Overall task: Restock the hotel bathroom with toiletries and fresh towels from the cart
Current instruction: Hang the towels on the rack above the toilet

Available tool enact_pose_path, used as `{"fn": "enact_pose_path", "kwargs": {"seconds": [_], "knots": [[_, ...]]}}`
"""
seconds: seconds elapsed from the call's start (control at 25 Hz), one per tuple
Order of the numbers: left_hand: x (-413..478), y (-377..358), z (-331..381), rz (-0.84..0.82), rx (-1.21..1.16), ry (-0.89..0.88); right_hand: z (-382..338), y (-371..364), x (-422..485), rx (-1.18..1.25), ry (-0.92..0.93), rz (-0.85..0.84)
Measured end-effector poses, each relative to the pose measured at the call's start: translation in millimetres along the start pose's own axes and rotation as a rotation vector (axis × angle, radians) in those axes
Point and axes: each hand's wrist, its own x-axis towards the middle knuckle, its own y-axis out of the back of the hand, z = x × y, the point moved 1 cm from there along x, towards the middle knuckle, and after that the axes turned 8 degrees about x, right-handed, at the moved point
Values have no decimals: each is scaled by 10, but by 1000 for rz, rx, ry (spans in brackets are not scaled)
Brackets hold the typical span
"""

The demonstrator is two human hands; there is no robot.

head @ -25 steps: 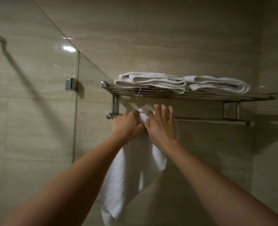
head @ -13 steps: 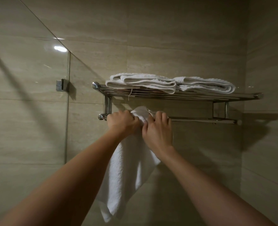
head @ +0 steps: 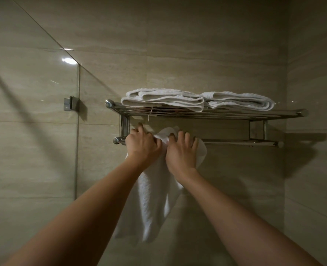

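Observation:
A white hand towel (head: 155,200) hangs over the lower bar (head: 239,143) of a chrome wall rack (head: 226,115), near its left end. My left hand (head: 142,145) grips the towel's bunched top at the bar, fingers curled over it. Just to the right, my right hand (head: 181,150) holds the same towel top, its fingers hooked over the bar. Two folded white towels (head: 197,100) lie flat side by side on the rack's upper shelf.
A glass shower panel (head: 34,112) stands at the left, fixed to the tiled wall by a metal clip (head: 70,103). A side wall (head: 316,150) closes the corner right of the rack.
Both hands stay on the towel top at the bar. My left hand has reached further up behind the bar, and the towel has been pulled a little more over it.

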Motion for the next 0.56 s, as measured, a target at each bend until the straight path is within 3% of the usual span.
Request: {"fn": "enact_pose_path", "kwargs": {"seconds": [0.2, 0.36, 0.56], "knots": [[50, -91, 23, 61, 6, -41, 151, 53, 107, -30, 51, 12], [111, -154, 8, 66, -53, -105, 36, 82, 17, -26, 189, 126], [181, -179, -35, 48, -107, -128, -66, -36, -42, 129, 106, 21]]}}
